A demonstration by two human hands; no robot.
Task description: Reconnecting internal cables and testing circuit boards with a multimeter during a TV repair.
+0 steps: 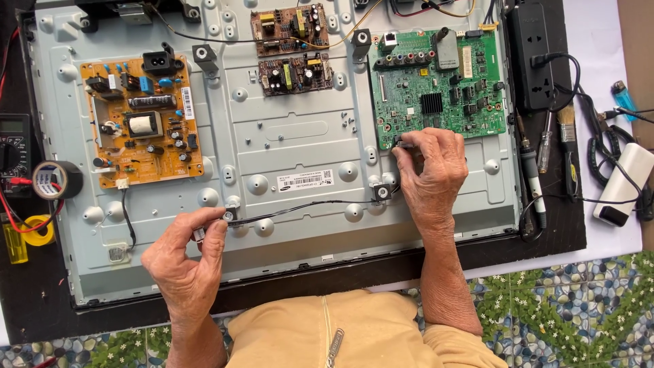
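- A person's left hand pinches one end of a thin black cable between thumb and fingertips, low on the grey metal back panel of an opened flat television
- The right hand grips the cable's other end, a small dark plug, right at the lower edge of the green main board; the cable runs across the panel between the two hands, passing a small clip just beside the right hand
- Four circuit boards sit on the panel: one large orange power board at left, two small brown boards stacked at top centre, and the green one at right
- Left of the panel: one multimeter, one roll of black tape, one roll of yellow tape and one yellow lighter
- Right of the panel: one black power strip, one soldering iron, one screwdriver, one paintbrush, one blue lighter and one white box-shaped device
- The person wears a tan zip-front top, seen at the bottom edge
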